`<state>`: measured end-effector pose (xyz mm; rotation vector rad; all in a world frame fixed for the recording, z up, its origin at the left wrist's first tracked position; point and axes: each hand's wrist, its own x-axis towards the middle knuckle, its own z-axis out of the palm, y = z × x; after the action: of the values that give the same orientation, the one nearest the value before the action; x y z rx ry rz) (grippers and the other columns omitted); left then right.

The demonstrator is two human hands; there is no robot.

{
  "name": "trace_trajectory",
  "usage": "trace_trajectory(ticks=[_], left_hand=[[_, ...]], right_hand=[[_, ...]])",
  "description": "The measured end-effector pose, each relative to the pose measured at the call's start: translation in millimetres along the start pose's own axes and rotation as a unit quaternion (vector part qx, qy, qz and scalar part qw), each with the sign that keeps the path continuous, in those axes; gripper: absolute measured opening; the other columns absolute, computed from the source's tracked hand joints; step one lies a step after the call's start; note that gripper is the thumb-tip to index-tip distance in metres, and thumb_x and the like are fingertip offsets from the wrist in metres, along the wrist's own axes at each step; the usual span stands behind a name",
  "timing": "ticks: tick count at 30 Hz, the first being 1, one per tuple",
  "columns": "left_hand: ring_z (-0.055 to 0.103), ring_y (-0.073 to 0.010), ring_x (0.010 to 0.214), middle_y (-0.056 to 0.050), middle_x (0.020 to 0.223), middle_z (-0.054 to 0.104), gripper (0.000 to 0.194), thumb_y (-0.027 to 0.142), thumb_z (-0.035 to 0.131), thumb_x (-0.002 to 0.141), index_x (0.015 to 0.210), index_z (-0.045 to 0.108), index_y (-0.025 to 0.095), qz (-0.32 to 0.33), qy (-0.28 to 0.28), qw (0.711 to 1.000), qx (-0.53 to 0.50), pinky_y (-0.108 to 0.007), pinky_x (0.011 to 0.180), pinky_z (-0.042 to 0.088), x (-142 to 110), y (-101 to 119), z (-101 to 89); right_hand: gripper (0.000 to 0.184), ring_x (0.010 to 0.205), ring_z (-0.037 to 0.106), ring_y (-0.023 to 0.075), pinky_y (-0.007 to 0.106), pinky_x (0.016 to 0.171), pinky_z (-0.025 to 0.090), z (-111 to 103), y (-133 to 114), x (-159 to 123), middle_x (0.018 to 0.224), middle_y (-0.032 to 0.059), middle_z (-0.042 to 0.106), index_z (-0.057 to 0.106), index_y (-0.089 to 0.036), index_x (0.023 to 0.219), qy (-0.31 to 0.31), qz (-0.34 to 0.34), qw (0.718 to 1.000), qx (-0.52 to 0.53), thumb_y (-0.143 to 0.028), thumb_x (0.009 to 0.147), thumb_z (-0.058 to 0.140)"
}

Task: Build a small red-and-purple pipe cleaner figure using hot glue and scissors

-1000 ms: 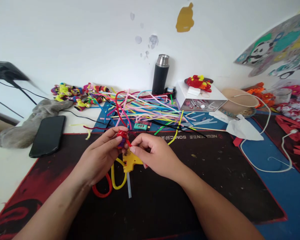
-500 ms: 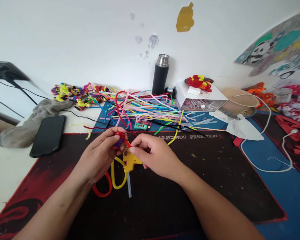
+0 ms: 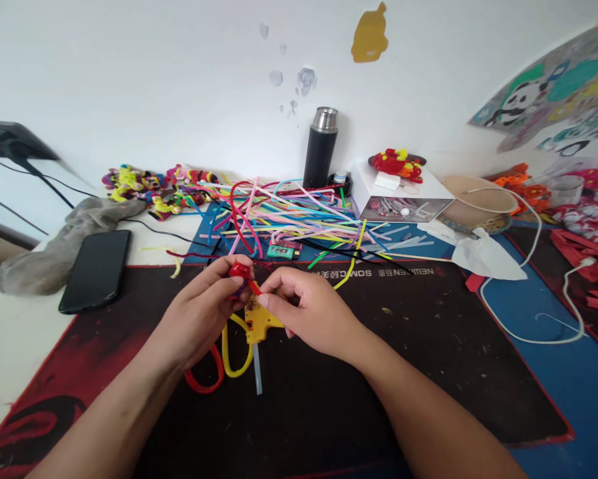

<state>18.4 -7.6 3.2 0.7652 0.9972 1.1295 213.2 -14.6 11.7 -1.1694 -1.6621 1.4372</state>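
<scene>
My left hand [image 3: 206, 296] is closed on a small red and purple pipe-cleaner figure [image 3: 239, 271], pinched between thumb and fingers; part of it is hidden. My right hand [image 3: 303, 303] pinches the end of a red pipe cleaner [image 3: 255, 288] that runs out from the figure. Beneath both hands lies a yellow glue gun [image 3: 261, 326], with a clear glue stick [image 3: 257, 372] poking out of its back end. Scissors with one red handle loop [image 3: 205, 389] and one yellow loop [image 3: 237, 372] rest on the dark mat, their blades hidden by my left hand.
Behind my hands is a heap of coloured pipe cleaners [image 3: 289, 213], with a black thermos [image 3: 320, 150] upright beyond it. A black phone [image 3: 96, 271] lies at left. At right stand a white box [image 3: 363, 186] and a crumpled tissue [image 3: 488, 256]; a white cable [image 3: 528, 340] curls beside them.
My left hand has turned the red and purple figure slightly, so less purple shows. My right hand stays almost where it was, still on the red pipe cleaner.
</scene>
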Motion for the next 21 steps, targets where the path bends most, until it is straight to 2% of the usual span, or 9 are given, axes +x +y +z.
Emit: trace_trajectory(ticks=[14, 21], left_hand=[[0.056, -0.016, 0.075, -0.005, 0.092, 0.068, 0.016, 0.023, 0.082, 0.082, 0.098, 0.081, 0.018, 0.016, 0.015, 0.999, 0.033, -0.024, 0.065, 0.05, -1.8, -0.9, 3.0], [0.058, -0.0164, 0.075, -0.007, 0.093, 0.07, 0.018, 0.02, 0.079, 0.084, 0.1, 0.084, 0.016, 0.011, 0.014, 1.0, -0.004, -0.023, 0.064, 0.051, 0.3, -1.4, 1.8]], right_hand=[[0.009, 0.054, 0.059, 0.0104, 0.024, 0.06, 0.044, -0.5, -0.9, -0.7, 0.068, -0.0075, 0.062, 0.068, -0.022, 0.094, -0.006, 0.004, 1.0, -0.009, -0.023, 0.103, 0.068], [0.008, 0.054, 0.059, 0.0107, 0.024, 0.06, 0.044, -0.5, -1.0, -1.2, 0.069, -0.0069, 0.063, 0.069, -0.022, 0.095, -0.006, 0.007, 1.0, -0.007, -0.024, 0.103, 0.068]])
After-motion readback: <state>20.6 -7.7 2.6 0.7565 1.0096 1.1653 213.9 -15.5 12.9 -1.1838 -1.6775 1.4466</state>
